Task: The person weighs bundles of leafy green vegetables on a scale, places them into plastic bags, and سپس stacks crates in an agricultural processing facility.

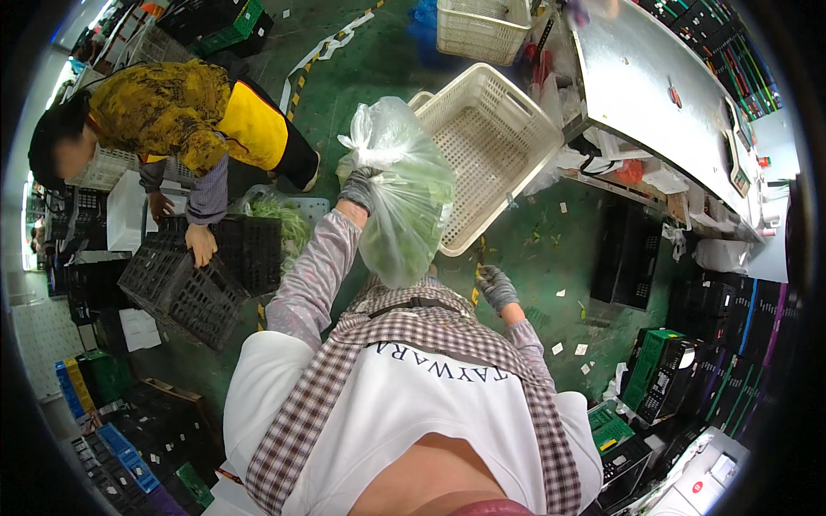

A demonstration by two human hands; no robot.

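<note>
My checked apron [404,344] is closest, tied over my white shirt. My right hand [497,286], in a grey glove, hangs low by my side with the fingers loosely curled and nothing in it. My left hand [360,187] is up high, squeezed tight on the neck of a clear plastic bag [404,202] of green leaves, so the bag hangs down and nothing spills. Just behind the bag a cream basket [490,146] leans tipped on the green floor [559,249]. Farther left, another person's hand [201,244] rests on a black crate [185,288].

Green floor [551,249] with crates [185,288], perhaps paper scraps [581,349]
</note>
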